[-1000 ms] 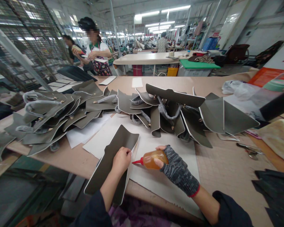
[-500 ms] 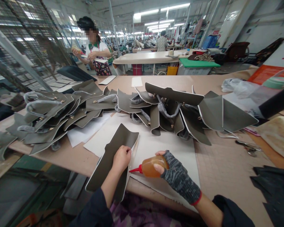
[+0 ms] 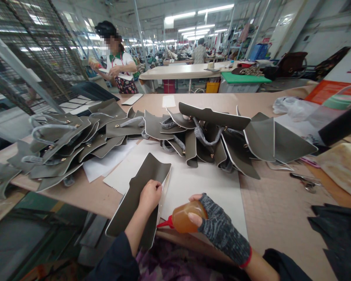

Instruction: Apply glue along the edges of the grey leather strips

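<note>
My left hand (image 3: 150,196) is closed on the right edge of a dark olive leather-like panel (image 3: 134,197), which lies tilted over the table's front edge. My right hand (image 3: 215,218), in a grey fingerless knit glove with a red cuff, grips a squeeze bottle (image 3: 187,216) of amber liquid. The bottle lies sideways, and its red nozzle (image 3: 165,223) points left with the tip at the panel's pale lower right edge. Whether liquid is coming out cannot be seen. Under the panel and bottle lies a white sheet (image 3: 204,183).
Piled olive panels with wrapped handles (image 3: 67,136) spread along the left and back of the table (image 3: 275,203). A metal tool (image 3: 305,180) and black pieces (image 3: 336,230) lie at right. Across the table stands a co-worker (image 3: 119,64) holding a bottle and a pale piece.
My right hand has moved the bottle down and slightly left, so its nozzle tip sits lower along the panel's edge. My left hand and the panel have stayed put.
</note>
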Demonstrator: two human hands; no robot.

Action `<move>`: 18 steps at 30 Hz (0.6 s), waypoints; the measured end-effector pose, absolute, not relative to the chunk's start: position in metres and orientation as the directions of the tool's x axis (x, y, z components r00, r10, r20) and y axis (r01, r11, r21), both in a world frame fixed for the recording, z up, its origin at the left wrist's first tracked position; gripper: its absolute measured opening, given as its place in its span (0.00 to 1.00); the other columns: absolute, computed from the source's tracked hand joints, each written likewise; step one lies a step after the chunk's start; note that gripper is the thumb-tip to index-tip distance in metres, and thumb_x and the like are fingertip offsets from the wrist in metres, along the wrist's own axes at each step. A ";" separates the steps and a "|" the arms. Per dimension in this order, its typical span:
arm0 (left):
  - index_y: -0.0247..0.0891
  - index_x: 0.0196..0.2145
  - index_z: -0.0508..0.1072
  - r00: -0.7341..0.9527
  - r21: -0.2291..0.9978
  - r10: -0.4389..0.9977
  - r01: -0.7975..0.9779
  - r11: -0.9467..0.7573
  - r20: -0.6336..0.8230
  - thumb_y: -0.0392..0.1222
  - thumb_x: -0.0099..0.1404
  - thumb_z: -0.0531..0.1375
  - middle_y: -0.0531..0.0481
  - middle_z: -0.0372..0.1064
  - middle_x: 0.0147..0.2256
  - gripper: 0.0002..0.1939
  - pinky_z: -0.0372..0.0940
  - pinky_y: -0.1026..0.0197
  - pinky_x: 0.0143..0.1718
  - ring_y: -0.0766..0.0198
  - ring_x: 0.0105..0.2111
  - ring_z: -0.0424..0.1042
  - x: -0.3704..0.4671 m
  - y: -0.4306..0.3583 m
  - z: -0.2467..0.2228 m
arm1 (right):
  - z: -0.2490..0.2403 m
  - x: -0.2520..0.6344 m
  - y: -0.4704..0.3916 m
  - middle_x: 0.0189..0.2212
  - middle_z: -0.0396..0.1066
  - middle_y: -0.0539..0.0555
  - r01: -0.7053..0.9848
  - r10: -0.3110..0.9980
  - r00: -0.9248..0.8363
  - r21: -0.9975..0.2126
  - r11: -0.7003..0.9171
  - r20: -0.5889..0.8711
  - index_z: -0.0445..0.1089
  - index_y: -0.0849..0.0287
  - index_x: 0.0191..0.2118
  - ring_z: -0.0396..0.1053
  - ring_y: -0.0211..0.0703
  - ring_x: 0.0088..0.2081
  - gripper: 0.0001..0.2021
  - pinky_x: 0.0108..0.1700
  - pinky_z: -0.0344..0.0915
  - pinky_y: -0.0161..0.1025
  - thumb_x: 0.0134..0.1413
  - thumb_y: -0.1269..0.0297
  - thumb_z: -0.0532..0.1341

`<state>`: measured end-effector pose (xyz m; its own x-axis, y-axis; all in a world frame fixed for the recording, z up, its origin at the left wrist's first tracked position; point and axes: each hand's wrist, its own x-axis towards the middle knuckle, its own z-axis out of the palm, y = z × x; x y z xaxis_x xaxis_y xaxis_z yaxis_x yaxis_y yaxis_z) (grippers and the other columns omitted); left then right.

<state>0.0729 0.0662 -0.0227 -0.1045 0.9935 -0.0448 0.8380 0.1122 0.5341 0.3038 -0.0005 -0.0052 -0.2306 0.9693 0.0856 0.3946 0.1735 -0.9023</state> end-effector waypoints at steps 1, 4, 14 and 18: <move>0.35 0.29 0.73 -0.104 0.534 0.994 0.838 0.112 -0.046 0.34 0.60 0.53 0.47 0.68 0.32 0.09 0.60 0.64 0.38 0.65 0.33 0.68 0.073 0.066 -0.023 | -0.006 0.305 0.001 0.43 0.69 0.54 0.384 0.970 -0.237 -0.911 0.151 0.061 0.63 0.52 0.46 0.68 0.49 0.45 0.17 0.50 0.64 0.48 0.50 0.56 0.60; 0.34 0.30 0.73 -0.097 0.539 0.994 0.835 0.107 -0.047 0.34 0.60 0.53 0.47 0.68 0.32 0.09 0.60 0.63 0.38 0.65 0.33 0.67 0.073 0.066 -0.023 | -0.005 0.309 0.007 0.41 0.70 0.54 0.298 0.969 -0.248 -0.953 0.059 -0.018 0.65 0.54 0.44 0.69 0.49 0.42 0.17 0.48 0.65 0.47 0.48 0.55 0.61; 0.36 0.38 0.73 0.044 0.574 0.997 0.819 -0.001 -0.061 0.33 0.59 0.55 0.47 0.65 0.37 0.11 0.62 0.65 0.41 0.66 0.35 0.67 0.068 0.058 -0.023 | -0.013 0.331 0.026 0.29 0.72 0.57 -0.621 0.780 -0.548 -0.478 -0.621 -0.303 0.70 0.62 0.37 0.66 0.38 0.23 0.20 0.16 0.54 0.28 0.50 0.48 0.55; 0.38 0.46 0.71 0.172 0.510 0.981 0.854 -0.105 -0.087 0.30 0.56 0.57 0.47 0.62 0.41 0.19 0.61 0.64 0.45 0.64 0.40 0.66 0.066 0.052 -0.018 | -0.036 0.340 0.033 0.33 0.73 0.58 -0.726 0.785 -0.579 -0.298 -0.619 -0.219 0.71 0.61 0.40 0.66 0.38 0.27 0.20 0.19 0.57 0.27 0.44 0.52 0.62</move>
<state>0.0663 0.0522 -0.0175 0.1725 0.9812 -0.0867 0.8537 -0.1050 0.5100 0.3400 0.0327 -0.0358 -0.5791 0.7852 -0.2192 -0.7264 -0.6191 -0.2985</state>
